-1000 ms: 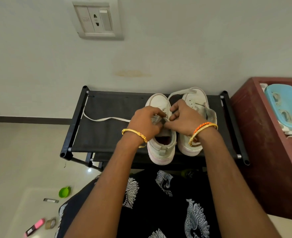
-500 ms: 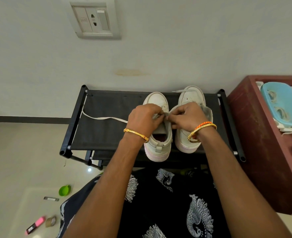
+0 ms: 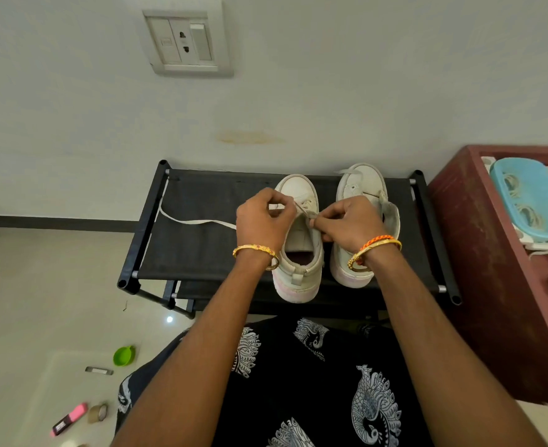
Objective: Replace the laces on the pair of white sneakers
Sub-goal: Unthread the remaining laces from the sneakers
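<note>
- Left sneaker [image 3: 298, 240] sits on the black fabric rack [image 3: 201, 253], heel toward the camera, with the right sneaker [image 3: 359, 188] just beside it.
- Left hand [image 3: 263, 221] has its fingers curled, pinching a lace [image 3: 198, 222] at the shoe's upper eyelets.
- Right hand [image 3: 347, 224] is curled too, pinching the lace end at the same spot.
- That lace trails off left across the rack.
- Off to the right there's a maroon cabinet [image 3: 492, 285] with a blue lid [image 3: 530, 201] on top.
</note>
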### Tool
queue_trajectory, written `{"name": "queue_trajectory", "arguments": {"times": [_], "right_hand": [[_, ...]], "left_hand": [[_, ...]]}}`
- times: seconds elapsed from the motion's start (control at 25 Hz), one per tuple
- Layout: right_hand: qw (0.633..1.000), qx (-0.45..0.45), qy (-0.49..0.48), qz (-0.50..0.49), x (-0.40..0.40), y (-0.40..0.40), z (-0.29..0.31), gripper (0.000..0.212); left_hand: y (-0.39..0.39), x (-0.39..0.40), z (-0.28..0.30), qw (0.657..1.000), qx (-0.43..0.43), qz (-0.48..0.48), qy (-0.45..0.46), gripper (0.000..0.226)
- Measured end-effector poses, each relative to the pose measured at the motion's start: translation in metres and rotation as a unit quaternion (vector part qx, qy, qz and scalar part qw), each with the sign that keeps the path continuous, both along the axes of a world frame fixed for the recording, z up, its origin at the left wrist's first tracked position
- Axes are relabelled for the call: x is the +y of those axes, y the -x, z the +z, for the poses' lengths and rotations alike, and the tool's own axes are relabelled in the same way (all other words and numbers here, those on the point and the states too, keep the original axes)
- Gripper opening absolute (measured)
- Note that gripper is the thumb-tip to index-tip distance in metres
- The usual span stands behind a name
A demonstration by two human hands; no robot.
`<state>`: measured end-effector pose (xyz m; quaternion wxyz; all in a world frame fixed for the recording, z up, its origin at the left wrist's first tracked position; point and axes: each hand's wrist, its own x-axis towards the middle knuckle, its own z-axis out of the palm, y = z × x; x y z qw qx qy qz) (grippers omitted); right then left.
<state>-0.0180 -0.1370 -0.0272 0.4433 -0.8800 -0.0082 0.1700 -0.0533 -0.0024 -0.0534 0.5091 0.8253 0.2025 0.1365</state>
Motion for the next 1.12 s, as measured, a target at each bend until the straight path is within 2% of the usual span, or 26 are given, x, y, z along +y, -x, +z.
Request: {"name": "queue_trajectory", "arguments": {"times": [0.08, 0.16, 0.2, 0.24, 0.28, 0.32, 0.36, 0.4, 0.48, 0.56, 0.64, 0.72, 0.92, 1.0, 1.12], "right_hand": [[1.000, 0.005, 0.001, 0.003, 0.000, 0.001, 0.001, 0.009], [1.000, 0.009, 0.001, 0.007, 0.000, 0.000, 0.000, 0.010], [1.000, 0.010, -0.002, 0.008, -0.001, 0.000, 0.000, 0.009], [1.000, 0.009, -0.004, 0.009, -0.002, 0.000, 0.000, 0.008], [1.000, 0.008, -0.003, 0.010, -0.002, 0.000, 0.000, 0.008], [1.000, 0.009, -0.001, 0.013, -0.003, -0.001, 0.001, 0.009], [1.000, 0.017, -0.001, 0.015, -0.004, -0.002, 0.002, 0.009], [0.999, 0.031, -0.005, 0.018, -0.004, -0.003, 0.003, 0.008], [0.998, 0.060, -0.024, 0.026, -0.005, -0.007, 0.004, 0.004], [0.996, 0.074, -0.031, 0.033, -0.005, -0.009, 0.005, 0.002], [0.996, 0.077, -0.030, 0.033, -0.006, -0.009, 0.005, 0.005], [0.996, 0.079, -0.028, 0.032, -0.007, -0.008, 0.006, 0.007], [0.995, 0.088, -0.031, 0.027, -0.006, -0.008, 0.006, 0.002], [0.995, 0.089, -0.039, 0.022, -0.006, -0.008, 0.006, 0.004], [0.995, 0.084, -0.042, 0.017, -0.006, -0.006, 0.006, 0.006]], "left_hand": [[-0.003, 0.001, 0.001, 0.987, 0.039, 0.075, 0.133, 0.002], [-0.005, 0.002, 0.003, 0.935, 0.076, 0.151, 0.310, 0.005], [-0.005, 0.001, 0.006, 0.905, 0.091, 0.175, 0.378, 0.007], [-0.005, 0.001, 0.008, 0.890, 0.102, 0.182, 0.405, 0.008], [-0.004, 0.001, 0.009, 0.907, 0.105, 0.170, 0.372, 0.008], [-0.004, 0.002, 0.009, 0.944, 0.093, 0.141, 0.283, 0.006], [-0.002, 0.004, 0.010, 0.982, 0.056, 0.088, 0.155, 0.013], [0.001, 0.006, 0.007, 1.000, 0.003, 0.021, 0.013, 0.023], [0.004, 0.006, 0.003, 0.972, -0.062, -0.105, -0.199, 0.033], [0.003, 0.002, -0.002, 0.937, -0.041, -0.162, -0.305, 0.024], [0.001, -0.002, -0.002, 0.927, -0.024, -0.164, -0.336, 0.013], [-0.002, -0.002, -0.002, 0.921, -0.055, -0.146, -0.358, 0.006], [-0.003, -0.004, -0.002, 0.918, -0.070, -0.096, -0.378, 0.010], [-0.002, -0.005, 0.000, 0.934, -0.075, -0.045, -0.346, 0.009], [-0.002, 0.002, 0.007, 0.970, -0.055, 0.048, -0.232, 0.009]]}}
